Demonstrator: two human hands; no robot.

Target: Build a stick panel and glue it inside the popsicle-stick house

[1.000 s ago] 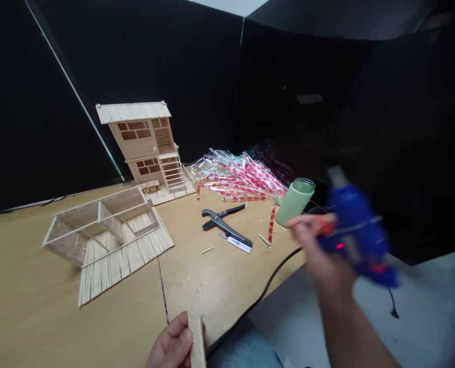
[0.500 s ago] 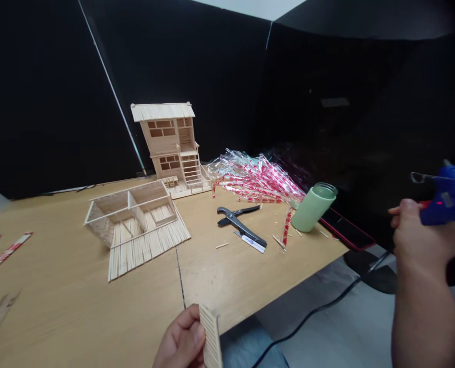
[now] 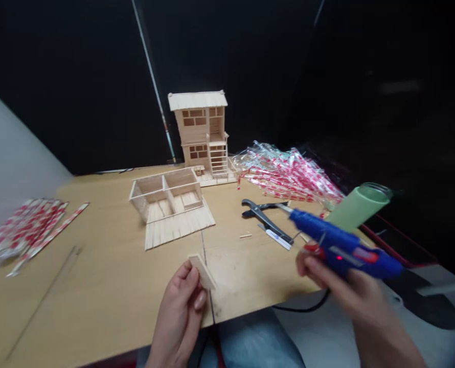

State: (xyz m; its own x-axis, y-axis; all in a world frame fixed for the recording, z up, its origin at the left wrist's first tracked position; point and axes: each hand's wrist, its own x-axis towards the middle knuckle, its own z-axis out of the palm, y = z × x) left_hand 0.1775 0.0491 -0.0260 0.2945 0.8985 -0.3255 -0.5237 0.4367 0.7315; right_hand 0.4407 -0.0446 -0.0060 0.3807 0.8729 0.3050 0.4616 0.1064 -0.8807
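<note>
Left hand (image 3: 181,309) pinches a small wooden panel (image 3: 203,272) between thumb and fingers, raised over the tabletop's (image 3: 108,286) near edge. Panel likely light, stiff, dry, not slippery; thin, so could snap or split if squeezed hard. Best held by its long edges, faces free. Right hand (image 3: 348,289) grips a blue hot-glue gun (image 3: 327,236) by the handle, fingers at the red trigger (image 3: 312,249); probably light-to-medium, rigid plastic, nozzle maybe hot, so keep to the handle.

Hard to make out: handle mostly covered by the hand; gun motion-blurred; panel's lower edge partly behind fingers. Green jar (image 3: 360,207) partly blocked by the gun. Pliers' (image 3: 264,219) far handle meets the nozzle in view; contact unclear.
</note>
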